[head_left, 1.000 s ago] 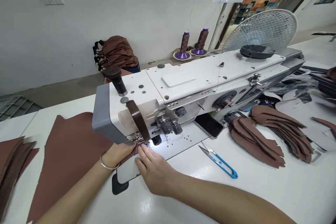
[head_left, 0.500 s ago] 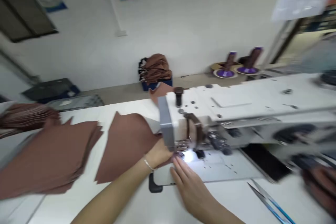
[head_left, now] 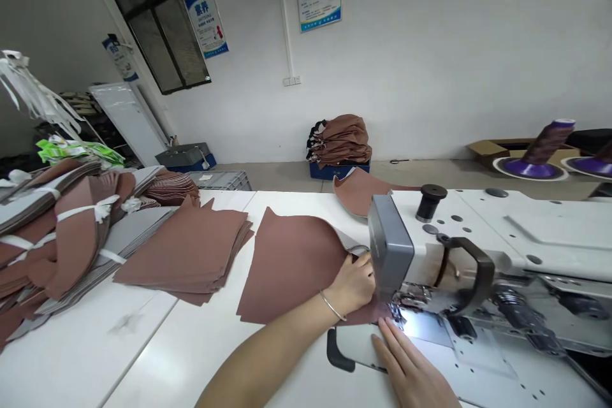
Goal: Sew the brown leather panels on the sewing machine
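Observation:
A brown fabric panel [head_left: 296,261] lies on the white table, its right corner under the lit needle area of a sewing machine [head_left: 392,248]. My left hand [head_left: 354,282], with a bracelet at the wrist, is closed on the panel's right edge beside the grey machine head; part of its fingertips is hidden. My right hand [head_left: 414,363] lies flat with fingers stretched out on the machine plate, fingertips at the panel's near edge just in front of the needle. The presser foot area is partly hidden by the machine head.
A stack of brown panels [head_left: 191,248] lies left of the worked panel. Farther left are tied bundles of cut pieces [head_left: 81,217]. Another brown piece [head_left: 358,191] rests behind the machine head. Brown fabric [head_left: 342,140] fills a blue crate by the wall. A thread cone [head_left: 545,146] stands at right.
My view has swung left, so everything sits farther right. My left hand has moved away from the needle to the panel's far right edge. My right hand stays flat near the needle.

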The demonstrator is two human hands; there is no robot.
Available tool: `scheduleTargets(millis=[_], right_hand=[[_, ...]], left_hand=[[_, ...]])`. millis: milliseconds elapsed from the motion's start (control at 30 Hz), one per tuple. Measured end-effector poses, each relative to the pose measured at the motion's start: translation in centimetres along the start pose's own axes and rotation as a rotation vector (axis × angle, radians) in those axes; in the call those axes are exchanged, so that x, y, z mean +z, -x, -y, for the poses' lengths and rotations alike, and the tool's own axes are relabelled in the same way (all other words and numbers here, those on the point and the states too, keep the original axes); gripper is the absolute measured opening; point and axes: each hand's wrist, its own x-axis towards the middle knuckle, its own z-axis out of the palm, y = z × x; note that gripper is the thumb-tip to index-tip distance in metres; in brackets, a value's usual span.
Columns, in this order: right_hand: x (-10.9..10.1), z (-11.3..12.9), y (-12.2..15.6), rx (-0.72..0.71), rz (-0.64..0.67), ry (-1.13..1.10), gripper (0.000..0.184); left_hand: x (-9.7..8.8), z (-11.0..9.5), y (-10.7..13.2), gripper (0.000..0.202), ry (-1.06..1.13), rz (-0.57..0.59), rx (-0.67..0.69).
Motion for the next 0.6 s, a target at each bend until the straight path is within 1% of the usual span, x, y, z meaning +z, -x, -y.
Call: scheduleTargets(millis=[100, 200, 267, 333, 367, 433, 533, 567, 600], right_hand=[[-0.2, -0.1, 0.2, 0.005, -0.029, 0.013, 0.047], [-0.5, -0.1, 0.3, 0.006, -0.051, 0.018, 0.045], [-0.7, -0.1, 0.2, 0.022, -0.058, 0.012, 0.044], [-0.8, 0.0, 0.3, 0.042, -0.061, -0.016, 0.044], [-0.7, 0.1, 0.4, 0.052, -0.060, -0.035, 0.044], [-0.5, 0.2, 0.6, 0.068, -0.047, -0.063, 0.046], [-0.4, 0.3, 0.4, 0.097, -0.015, -0.054, 0.047], [-0.6, 0.4, 0.1, 0.111, -0.009, -0.046, 0.046], [-1.0, 0.5, -0.2, 0.123, -0.006, -0.041, 0.045]], left_hand=[[-0.5, 0.5, -0.5, 0.020, -0.043, 0.027, 0.038], [-1.7, 1.0, -0.9, 0.022, -0.090, 0.067, 0.102], [-2.7, 1.3, -0.5, 0.021, -0.126, 0.088, 0.105], [-4.3, 1.7, 0.7, 0.020, -0.156, 0.101, 0.093], [-5.4, 1.9, 1.7, 0.020, -0.168, 0.101, 0.086], [-8.1, 2.3, 4.1, 0.022, -0.195, 0.081, 0.055], [-13.3, 2.5, 7.9, 0.022, -0.240, -0.010, -0.060], [-14.9, 2.4, 8.6, 0.019, -0.248, -0.050, -0.101], [-16.2, 2.0, 8.7, 0.021, -0.245, -0.089, -0.129]])
